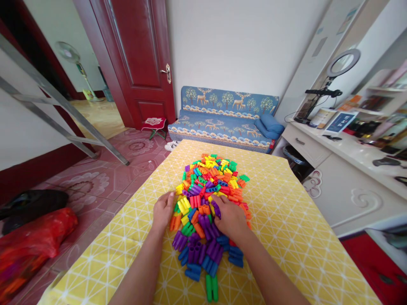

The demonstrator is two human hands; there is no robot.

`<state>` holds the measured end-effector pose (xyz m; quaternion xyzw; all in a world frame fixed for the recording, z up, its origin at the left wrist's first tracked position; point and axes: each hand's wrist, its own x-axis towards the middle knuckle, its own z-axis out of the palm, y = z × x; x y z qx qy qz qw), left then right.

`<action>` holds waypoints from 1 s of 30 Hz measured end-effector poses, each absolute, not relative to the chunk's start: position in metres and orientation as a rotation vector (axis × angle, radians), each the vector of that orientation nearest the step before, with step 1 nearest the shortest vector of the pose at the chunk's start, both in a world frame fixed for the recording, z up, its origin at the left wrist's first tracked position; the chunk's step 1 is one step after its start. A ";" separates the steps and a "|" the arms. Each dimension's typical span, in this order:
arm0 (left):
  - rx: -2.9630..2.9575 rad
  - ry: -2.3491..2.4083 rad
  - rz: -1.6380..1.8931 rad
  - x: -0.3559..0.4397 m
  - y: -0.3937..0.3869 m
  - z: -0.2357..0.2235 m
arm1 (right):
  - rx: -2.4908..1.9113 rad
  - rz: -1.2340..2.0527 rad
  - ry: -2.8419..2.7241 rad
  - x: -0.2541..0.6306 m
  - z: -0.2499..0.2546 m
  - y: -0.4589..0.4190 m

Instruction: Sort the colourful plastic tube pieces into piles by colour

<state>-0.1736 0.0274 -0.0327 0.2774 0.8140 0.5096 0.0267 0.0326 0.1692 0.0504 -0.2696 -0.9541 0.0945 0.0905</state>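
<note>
A heap of colourful plastic tube-shaped building pieces (203, 199) lies on a table with a yellow patterned cloth (127, 250). My right hand (233, 218) reaches over the right part of the heap, its fingers bent around a purple building piece (216, 209). At the heap's left edge rests my left hand (163, 209), loosely curved beside a yellow piece (183, 205), with nothing visible in it. Purple and blue pieces lie between my forearms, and a green piece (211, 288) lies nearest me.
Beyond the table stands a blue sofa with deer patterns (219, 120). A white dresser (333, 169) is at the right. On the left floor are a red plastic bag (38, 237) and a metal ladder (63, 106). A small stool (154, 123) stands by the red door (143, 55).
</note>
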 end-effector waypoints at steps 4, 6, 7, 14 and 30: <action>0.947 2.558 1.523 -0.173 0.028 -0.034 | -0.783 0.402 -2.825 0.033 0.049 0.165; 1.022 2.569 1.488 -0.170 0.029 -0.031 | -0.745 0.624 -2.671 0.037 0.044 0.165; 1.054 2.571 1.475 -0.168 0.030 -0.028 | -0.720 0.771 -2.547 0.039 0.041 0.166; 1.152 2.547 1.472 -0.152 0.053 -0.017 | -0.776 1.874 -1.209 0.061 0.024 0.172; 1.066 2.560 1.501 -0.153 0.059 -0.031 | -1.269 1.303 -1.560 0.121 -0.005 0.328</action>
